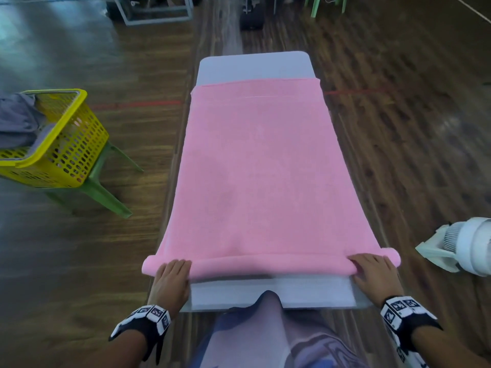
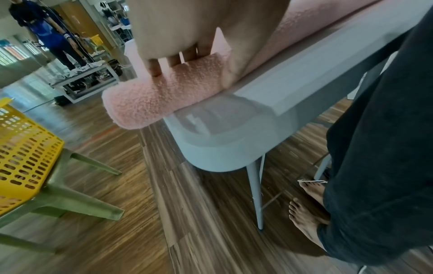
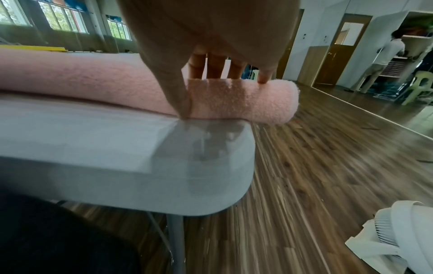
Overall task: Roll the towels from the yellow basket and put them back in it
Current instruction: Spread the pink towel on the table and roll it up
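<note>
1. Both wrists, each with a black-and-white marker band, reach over the near end of the narrow white plastic table (image 1: 255, 65).
2. On the table's near left corner, the left hand (image 1: 171, 280) lies palm-down on the rolled edge of the pink terry towel (image 1: 255, 168), with its fingers (image 2: 174, 62) laid straight over the top of the roll and the thumb down against the roll's near side.
3. At the near right corner, the right hand (image 1: 376, 274) presses the same roll, its fingers (image 3: 215, 64) straight across the top and the thumb tip down where the roll meets the table.
4. Only a thin roll is formed at the table's near end; both roll ends stick out past the table's sides, while the remaining towel lies flat along the table toward its far end.
5. Left of the table, the yellow perforated plastic basket (image 1: 71, 144) sits on a green plastic chair (image 1: 103, 187), with grey cloth (image 1: 18, 123) hanging out of it.
6. Right of the table, a white fan (image 1: 462, 248) stands on the wood floor.
</note>
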`<state>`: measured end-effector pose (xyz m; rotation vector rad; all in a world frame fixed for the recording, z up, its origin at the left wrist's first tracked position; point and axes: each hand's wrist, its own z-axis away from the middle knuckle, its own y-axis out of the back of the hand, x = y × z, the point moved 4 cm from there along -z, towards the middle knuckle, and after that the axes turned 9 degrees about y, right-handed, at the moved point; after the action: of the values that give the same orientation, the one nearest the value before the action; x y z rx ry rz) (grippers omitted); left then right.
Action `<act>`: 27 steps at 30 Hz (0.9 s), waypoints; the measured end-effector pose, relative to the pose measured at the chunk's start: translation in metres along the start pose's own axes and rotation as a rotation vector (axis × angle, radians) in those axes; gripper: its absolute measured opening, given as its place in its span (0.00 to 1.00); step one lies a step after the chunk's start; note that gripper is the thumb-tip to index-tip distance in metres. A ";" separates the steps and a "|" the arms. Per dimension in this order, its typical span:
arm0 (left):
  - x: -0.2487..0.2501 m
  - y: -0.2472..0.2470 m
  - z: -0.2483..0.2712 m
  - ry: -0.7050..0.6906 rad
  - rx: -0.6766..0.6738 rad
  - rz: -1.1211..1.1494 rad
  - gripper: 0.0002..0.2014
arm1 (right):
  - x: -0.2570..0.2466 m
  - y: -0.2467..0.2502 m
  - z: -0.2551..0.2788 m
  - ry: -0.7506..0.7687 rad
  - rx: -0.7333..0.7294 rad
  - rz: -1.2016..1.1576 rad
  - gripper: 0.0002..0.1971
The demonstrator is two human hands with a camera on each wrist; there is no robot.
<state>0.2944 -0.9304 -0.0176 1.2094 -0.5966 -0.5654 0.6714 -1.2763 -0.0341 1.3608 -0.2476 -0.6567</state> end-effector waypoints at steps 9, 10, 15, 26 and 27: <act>0.001 0.019 -0.027 0.128 0.016 0.092 0.20 | 0.005 0.029 -0.036 -0.016 0.025 -0.007 0.15; 0.000 0.017 -0.023 0.101 0.010 0.084 0.20 | 0.003 0.025 -0.032 0.012 0.015 -0.022 0.17; -0.002 0.010 -0.001 0.030 -0.062 0.034 0.19 | 0.000 0.011 -0.011 -0.037 -0.060 0.028 0.21; -0.002 0.015 -0.022 0.010 -0.070 0.036 0.25 | -0.007 0.016 -0.026 -0.026 -0.196 0.102 0.28; -0.003 0.013 -0.015 0.012 -0.107 0.023 0.26 | -0.007 0.012 -0.020 -0.046 -0.174 0.122 0.27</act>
<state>0.3040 -0.9152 -0.0092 1.1033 -0.5623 -0.5629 0.6795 -1.2549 -0.0255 1.1557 -0.3007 -0.5935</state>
